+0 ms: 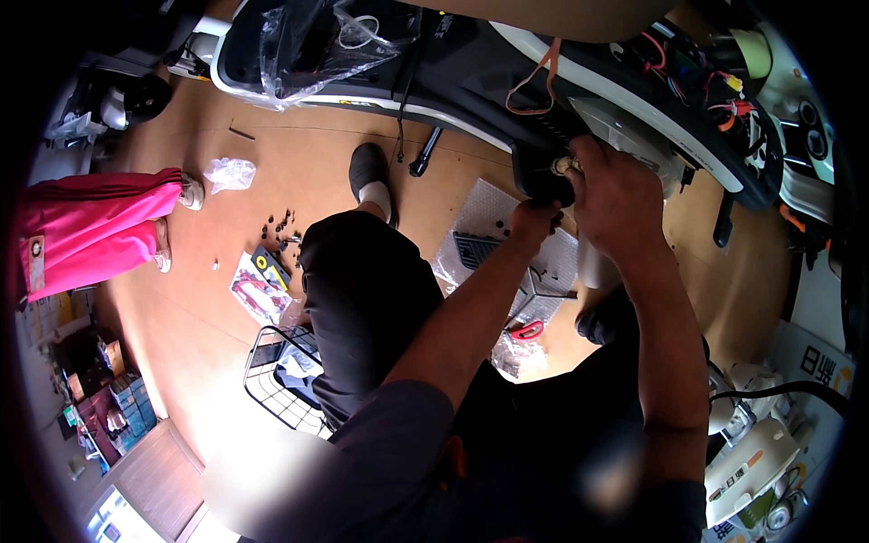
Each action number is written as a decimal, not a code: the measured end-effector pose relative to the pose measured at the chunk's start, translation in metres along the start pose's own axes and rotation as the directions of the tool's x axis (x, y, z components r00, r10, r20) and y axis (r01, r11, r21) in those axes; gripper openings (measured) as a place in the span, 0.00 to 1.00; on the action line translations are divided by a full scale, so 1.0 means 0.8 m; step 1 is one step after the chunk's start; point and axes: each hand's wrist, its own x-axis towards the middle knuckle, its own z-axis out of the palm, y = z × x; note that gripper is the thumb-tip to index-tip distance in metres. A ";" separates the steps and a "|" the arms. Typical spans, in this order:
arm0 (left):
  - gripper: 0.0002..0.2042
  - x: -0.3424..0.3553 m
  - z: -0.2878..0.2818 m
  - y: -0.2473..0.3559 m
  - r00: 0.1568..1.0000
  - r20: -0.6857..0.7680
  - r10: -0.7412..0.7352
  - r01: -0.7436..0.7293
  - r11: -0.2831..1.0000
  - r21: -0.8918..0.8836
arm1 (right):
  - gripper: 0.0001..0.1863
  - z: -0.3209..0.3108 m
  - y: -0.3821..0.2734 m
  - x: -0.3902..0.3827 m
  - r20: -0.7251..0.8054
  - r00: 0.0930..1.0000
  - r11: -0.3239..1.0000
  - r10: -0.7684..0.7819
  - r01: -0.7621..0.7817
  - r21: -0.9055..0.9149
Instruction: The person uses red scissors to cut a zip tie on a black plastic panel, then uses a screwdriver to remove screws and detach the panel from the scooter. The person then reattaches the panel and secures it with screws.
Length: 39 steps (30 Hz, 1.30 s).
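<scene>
A scooter body [453, 86], black with white trim, lies across the top of the view. My right hand [620, 195] is at its near side, thumb and fingers pinched at a small brass-coloured metal fitting [565, 166]. Just below and to the left, my left hand [532, 224] is closed against the underside of a dark rounded part [547, 185]. What its fingers hold is hidden in shadow. A brown strap [549, 77] hangs from the scooter above my hands. To their right is a clear plastic sheet [625, 127].
Beneath my arms lie bubble wrap [472, 213], a black grille [475, 249] and red-handled scissors [527, 331]. Several small black screws [282, 226] are scattered left of my leg, near a wire basket [282, 380]. A person in pink trousers [109, 231] stands at left. Exposed wires [729, 104] show upper right.
</scene>
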 end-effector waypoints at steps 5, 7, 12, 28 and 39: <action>0.09 0.003 0.006 0.000 0.999 -0.033 -0.038 0.038 0.999 -0.008 | 0.12 0.009 -0.002 0.004 0.050 0.986 0.987 0.160 -0.159 -0.013; 0.08 0.001 0.015 0.001 0.997 -0.035 -0.066 0.065 0.998 -0.026 | 0.13 0.011 0.005 0.005 0.032 0.974 0.974 0.223 -0.222 -0.046; 0.11 0.014 -0.011 -0.009 0.985 -0.167 0.033 0.024 0.945 0.327 | 0.14 0.017 -0.011 -0.004 0.090 0.968 0.972 0.234 -0.235 0.009; 0.18 -0.130 0.088 0.205 0.591 0.245 0.769 -0.699 0.336 0.631 | 0.19 0.053 0.021 -0.042 0.226 0.966 0.930 0.125 -0.194 0.313; 0.09 -0.083 0.081 0.218 0.671 0.460 0.582 -0.711 0.681 0.176 | 0.20 -0.016 -0.069 -0.186 0.642 0.683 0.916 -0.348 0.101 0.389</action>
